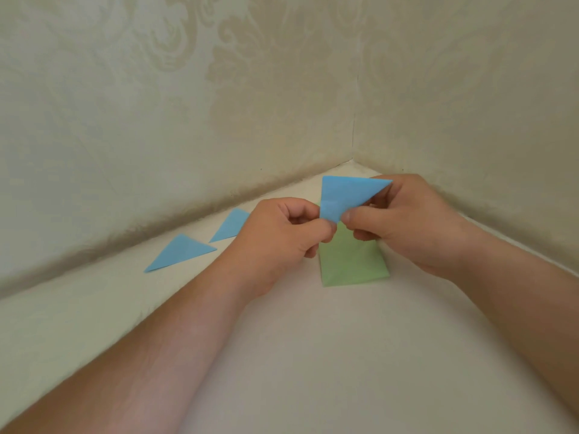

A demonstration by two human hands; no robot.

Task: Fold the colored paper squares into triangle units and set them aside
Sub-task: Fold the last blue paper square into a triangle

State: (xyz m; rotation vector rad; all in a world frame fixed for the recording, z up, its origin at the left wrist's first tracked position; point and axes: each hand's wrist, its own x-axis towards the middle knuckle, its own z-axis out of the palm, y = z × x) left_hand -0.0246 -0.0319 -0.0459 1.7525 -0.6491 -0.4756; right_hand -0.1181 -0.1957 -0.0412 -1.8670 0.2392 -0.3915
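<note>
**Both hands pinch a folded blue paper above the green sheets**

The thumb and curled fingers of the left hand (pixel 282 236) pinch the lower corner of the blue paper (pixel 347 195), which is held up off the surface and already folded into a triangle shape. The right hand (pixel 407 223) grips the same paper from the other side: its thumb presses the lower edge close to the left thumb, while its fingers curl behind the sheet (mostly hidden by it) up toward the far right tip. The 2 thumbs almost touch at the bottom corner. Both wrists are raised, and the bare forearms run back to the lower corners of the view.

Directly beneath the hands lies a stack of green paper (pixel 352 261), flat on the pale tabletop (pixel 313 355). To the left, 2 blue triangles (pixel 180 252) lie flat near the wall, slightly apart, the farther one partly covered by the left hand. Patterned cream wallpaper (pixel 219 89) covers both walls of the corner. No writing is visible anywhere.
</note>
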